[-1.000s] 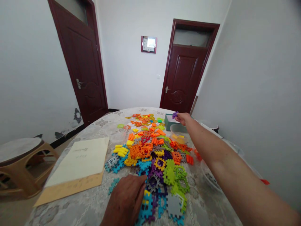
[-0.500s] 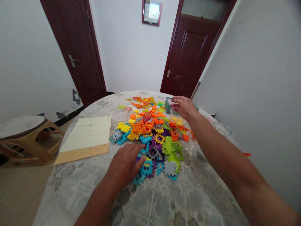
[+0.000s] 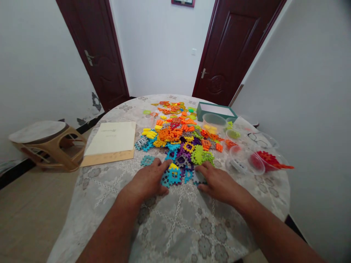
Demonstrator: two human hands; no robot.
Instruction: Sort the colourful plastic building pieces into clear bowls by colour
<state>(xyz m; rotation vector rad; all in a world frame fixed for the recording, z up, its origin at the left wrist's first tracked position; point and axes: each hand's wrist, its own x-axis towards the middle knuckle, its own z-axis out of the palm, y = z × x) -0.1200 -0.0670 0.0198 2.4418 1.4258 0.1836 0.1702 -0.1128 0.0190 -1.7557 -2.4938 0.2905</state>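
Observation:
A heap of toothed plastic building pieces in many colours covers the middle of the table. My left hand [image 3: 149, 179] rests at the heap's near left edge, thumb and fingers apart, beside a blue square piece [image 3: 174, 176] with a window-like grid. Opposite it, my right hand [image 3: 218, 182] lies at the near right edge. Its spread fingers touch a grey flat piece [image 3: 197, 177], partly hidden under them. Between the hands are purple and blue pieces, with a dark grey frame piece [image 3: 181, 160] just behind. Lime-green gear-edged pieces [image 3: 197, 155] lie beyond my right fingertips.
Clear plastic bowls stand on the right, one with red pieces [image 3: 265, 160]. A round tub [image 3: 214, 122] with yellow pieces stands before a green box [image 3: 216, 110]. Cream paper [image 3: 111, 137] lies on the left of the patterned tablecloth [image 3: 181, 226]. A stool [image 3: 38, 131] stands beyond.
My right hand has come back from the tub and green box to the near edge of the heap. My left hand stays by the blue pieces. The view has tilted downward.

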